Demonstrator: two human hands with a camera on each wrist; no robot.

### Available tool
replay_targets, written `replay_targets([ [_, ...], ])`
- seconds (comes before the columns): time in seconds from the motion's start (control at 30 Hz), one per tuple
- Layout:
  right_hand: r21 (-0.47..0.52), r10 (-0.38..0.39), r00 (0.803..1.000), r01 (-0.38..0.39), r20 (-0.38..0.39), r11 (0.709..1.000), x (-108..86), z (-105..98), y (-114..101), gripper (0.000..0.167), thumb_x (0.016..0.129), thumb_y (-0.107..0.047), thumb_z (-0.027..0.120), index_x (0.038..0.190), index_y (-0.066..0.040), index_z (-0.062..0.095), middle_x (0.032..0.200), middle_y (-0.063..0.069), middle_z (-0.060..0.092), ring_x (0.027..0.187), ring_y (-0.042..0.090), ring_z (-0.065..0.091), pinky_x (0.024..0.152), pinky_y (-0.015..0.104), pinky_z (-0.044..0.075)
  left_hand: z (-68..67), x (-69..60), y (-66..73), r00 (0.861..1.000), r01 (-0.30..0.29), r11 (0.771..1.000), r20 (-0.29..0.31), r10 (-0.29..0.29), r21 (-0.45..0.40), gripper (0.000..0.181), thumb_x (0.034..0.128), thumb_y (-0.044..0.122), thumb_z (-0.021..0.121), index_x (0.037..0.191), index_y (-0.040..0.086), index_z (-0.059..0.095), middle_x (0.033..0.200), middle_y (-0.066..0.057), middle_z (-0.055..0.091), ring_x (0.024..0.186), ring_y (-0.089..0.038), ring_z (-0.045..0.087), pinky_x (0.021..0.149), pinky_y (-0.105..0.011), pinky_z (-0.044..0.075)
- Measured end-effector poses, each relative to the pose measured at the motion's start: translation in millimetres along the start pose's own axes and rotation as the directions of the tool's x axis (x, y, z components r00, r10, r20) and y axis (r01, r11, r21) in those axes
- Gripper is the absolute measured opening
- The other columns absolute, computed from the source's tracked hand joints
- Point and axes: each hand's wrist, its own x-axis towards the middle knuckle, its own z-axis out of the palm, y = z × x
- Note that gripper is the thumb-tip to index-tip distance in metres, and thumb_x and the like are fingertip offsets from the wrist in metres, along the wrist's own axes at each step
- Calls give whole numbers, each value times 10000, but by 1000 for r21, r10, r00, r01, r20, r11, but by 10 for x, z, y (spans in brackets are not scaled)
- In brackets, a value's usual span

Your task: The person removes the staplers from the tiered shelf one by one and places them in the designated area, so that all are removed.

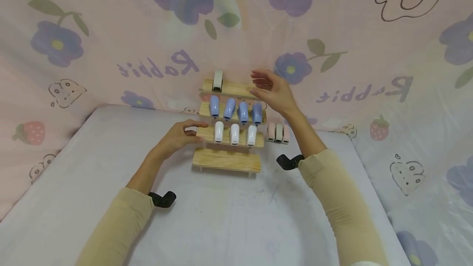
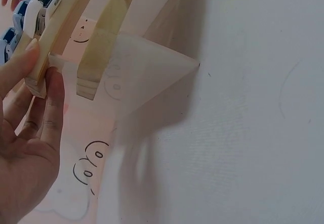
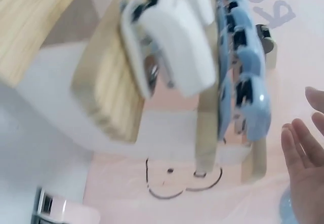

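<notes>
A tiered wooden display rack point(image 1: 226, 161) stands on the table, its steps carrying small staplers. My left hand point(image 1: 178, 138) grips the left end of the step with three white staplers point(image 1: 234, 134); in the left wrist view the thumb lies on top of the board point(image 2: 66, 31) and the fingers are under it. Several blue staplers point(image 1: 242, 111) line the step behind. On the top step, one pale stapler point(image 1: 217, 80) sits near the left end. My right hand point(image 1: 273, 89), fingers extended and apart, is by the top step's right end; contact cannot be told.
Three more staplers point(image 1: 278, 132), two pink and one pale, stand on the table just right of the rack. A printed curtain point(image 1: 236, 32) with flowers and rabbits hangs close behind. The white table point(image 1: 229, 221) extends in front. Each wrist wears a black camera mount point(image 1: 162, 199).
</notes>
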Motion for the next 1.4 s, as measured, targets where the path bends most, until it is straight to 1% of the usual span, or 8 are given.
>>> replay_targets([
  [0.13, 7, 27, 1000, -27, 14, 1000, 44, 57, -27, 522, 864, 59, 709, 1338, 135, 505, 1302, 339, 544, 1225, 456, 529, 1062, 511, 417, 18, 16, -19, 1000, 2, 1000, 13, -2, 12, 508, 859, 133, 793, 1337, 137, 623, 1451, -35, 493, 1004, -242, 638, 839, -280, 537],
  [0.27, 11, 20, 999, -21, 45, 1000, 128, 126, 3, 549, 861, 61, 716, 1356, 133, 490, 1314, 343, 536, 1229, 466, 527, 1065, 516, 414, 28, 36, -27, 1000, -1, 1000, 11, 1, 22, 499, 861, 133, 791, 1333, 148, 628, 1437, -27, 504, 999, -240, 638, 840, -293, 541],
  [0.47, 31, 20, 997, -22, 79, 999, 326, 265, 213, 606, 862, 18, 742, 1404, 69, 479, 1343, 298, 540, 1247, 425, 529, 1078, 481, 411, -6, 26, -31, 1000, -7, 1000, -2, 8, 16, 495, 864, 119, 785, 1332, 140, 625, 1415, -30, 525, 1019, -234, 646, 854, -318, 545],
  [0.7, -49, 53, 993, -49, 101, 998, 452, 417, 256, 604, 865, -96, 782, 1409, -53, 522, 1317, 169, 597, 1199, 292, 588, 1040, 351, 455, -34, -26, 7, 1000, 15, 1000, -3, -15, 24, 501, 860, 138, 792, 1332, 137, 625, 1418, -24, 520, 1022, -235, 638, 887, -376, 533],
  [0.83, -64, 63, 990, -55, 125, 996, 511, 498, 245, 619, 870, -106, 778, 1423, -61, 504, 1322, 161, 594, 1198, 284, 592, 1020, 338, 473, -27, -23, 4, 1000, 18, 1000, -6, -18, 14, 495, 865, 126, 784, 1332, 134, 622, 1416, -25, 518, 1025, -243, 633, 869, -328, 533],
  [1.03, -79, 123, 977, -111, 176, 991, 550, 577, 277, 671, 866, -117, 783, 1454, -80, 463, 1359, 150, 563, 1222, 267, 579, 1012, 311, 477, 2, -3, -25, 1000, 14, 1000, 3, -14, 7, 493, 870, 142, 785, 1336, 147, 625, 1441, -28, 494, 1010, -245, 635, 867, -318, 534],
  [1.23, -131, 134, 969, -108, 207, 985, 613, 631, 288, 730, 857, -184, 799, 1484, -104, 432, 1388, 136, 547, 1209, 233, 584, 987, 289, 488, 0, -18, -2, 1000, 2, 1000, -3, -2, 11, 488, 866, 121, 784, 1328, 153, 631, 1429, -13, 506, 1028, -251, 633, 856, -309, 535],
  [1.4, -196, 136, 970, -97, 199, 976, 640, 659, 279, 706, 871, -233, 789, 1480, -148, 442, 1376, 103, 565, 1181, 194, 595, 957, 268, 495, -14, -7, -3, 1000, 1, 1000, 0, -1, 12, 502, 865, 130, 786, 1339, 141, 621, 1440, -26, 500, 1050, -250, 634, 863, -293, 532],
])
